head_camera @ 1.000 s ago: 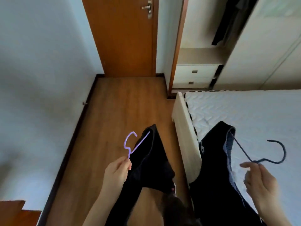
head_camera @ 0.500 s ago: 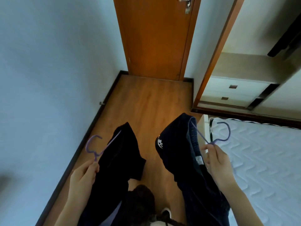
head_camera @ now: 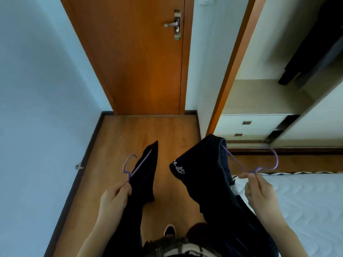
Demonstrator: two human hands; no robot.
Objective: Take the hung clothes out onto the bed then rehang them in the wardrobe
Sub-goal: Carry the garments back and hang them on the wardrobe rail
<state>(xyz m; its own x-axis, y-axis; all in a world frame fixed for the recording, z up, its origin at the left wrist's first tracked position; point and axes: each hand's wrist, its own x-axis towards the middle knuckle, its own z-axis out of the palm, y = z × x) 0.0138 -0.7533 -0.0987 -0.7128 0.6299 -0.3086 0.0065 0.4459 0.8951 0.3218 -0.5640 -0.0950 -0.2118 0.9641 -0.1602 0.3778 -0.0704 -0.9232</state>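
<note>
Head view, lower centre: the left hand (head_camera: 115, 198) pinches the left purple hanger (head_camera: 129, 168) and the right hand (head_camera: 259, 193) the right purple hanger (head_camera: 267, 168), whose dark garments (head_camera: 204, 182) may slide off the tilted wires before the wardrobe (head_camera: 259, 97), upper right.

Closed wooden door (head_camera: 141, 62), wood floor (head_camera: 148, 130)

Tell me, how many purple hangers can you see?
2. The left hand pinches one hanger over the floor; the right hand pinches the other hanger by the bed. The wardrobe may hide more.
</note>
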